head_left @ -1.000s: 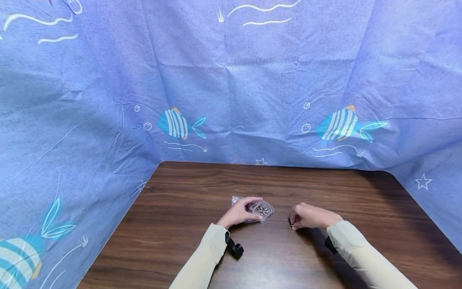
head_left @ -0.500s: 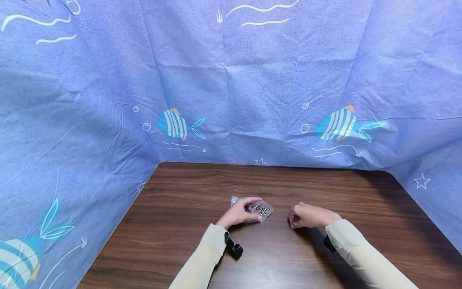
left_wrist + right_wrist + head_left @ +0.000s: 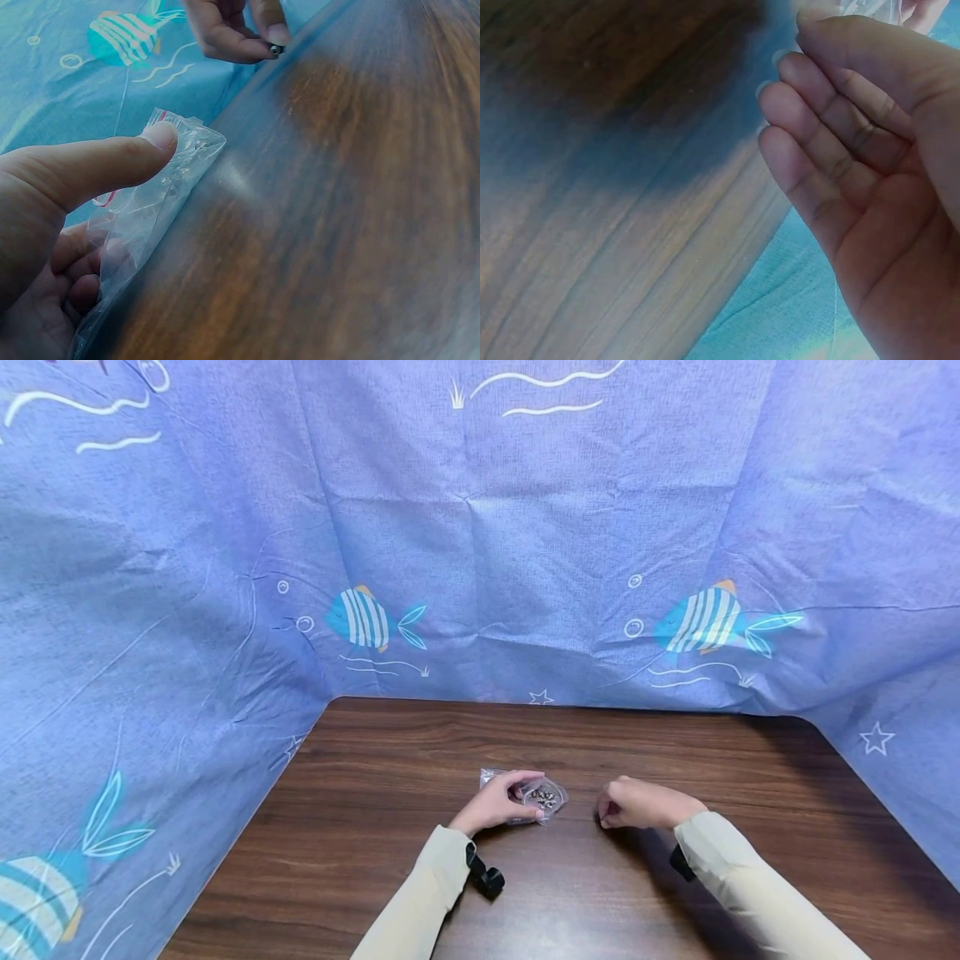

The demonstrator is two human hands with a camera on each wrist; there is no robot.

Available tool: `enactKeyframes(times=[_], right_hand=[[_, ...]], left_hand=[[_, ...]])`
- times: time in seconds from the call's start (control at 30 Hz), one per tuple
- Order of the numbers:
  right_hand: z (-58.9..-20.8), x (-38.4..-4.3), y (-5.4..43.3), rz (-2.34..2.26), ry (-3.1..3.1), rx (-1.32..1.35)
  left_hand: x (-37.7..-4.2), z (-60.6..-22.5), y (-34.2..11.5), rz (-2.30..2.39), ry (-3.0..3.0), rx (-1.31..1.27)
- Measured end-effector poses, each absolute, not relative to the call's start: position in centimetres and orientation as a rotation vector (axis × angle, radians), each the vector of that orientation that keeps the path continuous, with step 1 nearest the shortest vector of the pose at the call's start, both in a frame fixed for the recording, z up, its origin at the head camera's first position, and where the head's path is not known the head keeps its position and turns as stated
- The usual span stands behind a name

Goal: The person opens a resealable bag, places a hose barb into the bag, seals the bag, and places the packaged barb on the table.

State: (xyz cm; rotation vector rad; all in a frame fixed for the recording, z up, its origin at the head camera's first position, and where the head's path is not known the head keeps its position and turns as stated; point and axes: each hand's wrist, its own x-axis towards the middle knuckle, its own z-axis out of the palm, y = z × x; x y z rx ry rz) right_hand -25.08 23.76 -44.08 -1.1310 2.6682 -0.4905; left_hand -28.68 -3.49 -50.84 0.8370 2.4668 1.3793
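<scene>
A clear plastic zip bag (image 3: 557,810) lies on the table with several small shiny metal pieces (image 3: 545,795) showing in it. My left hand (image 3: 498,799) grips the bag, thumb on the near side and fingers on the far side, spreading its mouth. In the left wrist view, the thumb presses the clear film (image 3: 142,225) near a red zip line. To the right of the bag, my right hand (image 3: 637,802) pinches a tiny dark metal piece (image 3: 277,50) between thumb and index fingertips, close over the table. In the right wrist view, the other fingers curl loosely and the piece is hidden.
The dark wood-grain table (image 3: 420,735) carries both forearms. A blue fish-print cloth (image 3: 525,568) hangs along its back and sides. Each wrist wears a black strap; the left one's black mount (image 3: 491,881) sticks out over the table.
My right hand has shifted slightly left and away from me, toward the bag, with the metal piece pinched. The left hand and bag stay in place.
</scene>
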Motion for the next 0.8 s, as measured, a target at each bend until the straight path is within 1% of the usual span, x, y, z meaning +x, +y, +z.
enactKeyframes(times=[0.3,0.8], right_hand=[[-43.4,-25.9,23.1,-0.49,2.723,-1.213],[-42.9,-27.1,21.8,-0.427,2.803,-1.249]], left_hand=[[-28.6,-50.7,-3.5,1.383,2.456,0.818],[-28.7,-50.9,-3.5,1.382,2.465,0.828]])
